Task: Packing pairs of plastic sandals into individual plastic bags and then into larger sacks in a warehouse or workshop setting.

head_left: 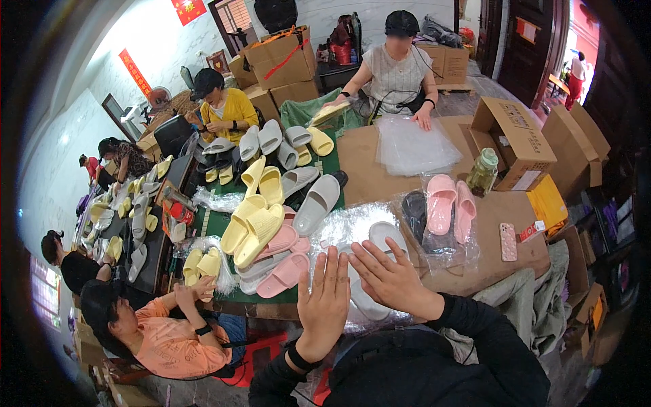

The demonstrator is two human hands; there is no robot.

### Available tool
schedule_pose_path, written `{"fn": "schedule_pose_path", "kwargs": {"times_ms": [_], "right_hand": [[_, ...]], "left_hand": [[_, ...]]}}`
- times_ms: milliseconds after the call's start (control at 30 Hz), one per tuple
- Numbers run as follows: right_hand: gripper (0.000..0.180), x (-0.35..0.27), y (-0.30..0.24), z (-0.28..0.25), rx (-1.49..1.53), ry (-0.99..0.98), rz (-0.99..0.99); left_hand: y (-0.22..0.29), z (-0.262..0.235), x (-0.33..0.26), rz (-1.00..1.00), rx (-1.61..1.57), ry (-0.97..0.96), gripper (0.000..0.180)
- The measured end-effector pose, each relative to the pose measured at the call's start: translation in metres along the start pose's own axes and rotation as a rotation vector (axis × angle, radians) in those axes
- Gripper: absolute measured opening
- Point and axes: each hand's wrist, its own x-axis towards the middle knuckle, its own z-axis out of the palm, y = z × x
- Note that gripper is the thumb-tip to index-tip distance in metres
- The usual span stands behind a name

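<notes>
My left hand (324, 302) is open, palm down, its fingers stretched out with nothing in them. Beside it my right hand (390, 275) is also open, its fingers spread and pointing up and left. Both hover over or rest on shiny clear plastic wrap (352, 224); contact is hard to tell. Grey slippers (388, 236) lie on this wrap, partly hidden by my hands. To the right, a pair of pink slippers (441, 203) lies in a clear bag, next to a dark slipper (414, 214). Yellow slippers (253, 230) and a pink slipper (283, 275) are heaped left of my hands.
Across the table a person (400, 74) touches a stack of clear bags (417, 149). Another person in orange (169, 339) sits close at left. A bottle (483, 173), an open carton (513, 146) and a phone (508, 242) stand or lie to the right.
</notes>
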Motion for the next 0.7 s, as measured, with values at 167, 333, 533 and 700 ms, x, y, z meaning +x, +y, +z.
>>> {"fn": "schedule_pose_path", "kwargs": {"times_ms": [167,333,533,700], "right_hand": [[0.059,0.0016,0.0002,-0.0002,0.006,-0.001,0.001],[0.057,0.0027,0.0002,0.0002,-0.015,0.012,-0.001],[0.058,0.0049,-0.0007,-0.0010,-0.020,0.012,0.004],[0.057,0.0054,-0.0002,-0.0009,-0.005,0.016,0.004]], "left_hand": [[0.0002,0.0015,0.0005,-0.007,-0.019,-0.023,0.063],[0.0010,0.0012,0.0023,-0.016,-0.004,-0.002,0.064],[0.0007,0.0006,0.0028,-0.025,-0.033,-0.017,0.065],[-0.0016,0.0020,0.0029,-0.039,-0.040,-0.028,0.065]]}}
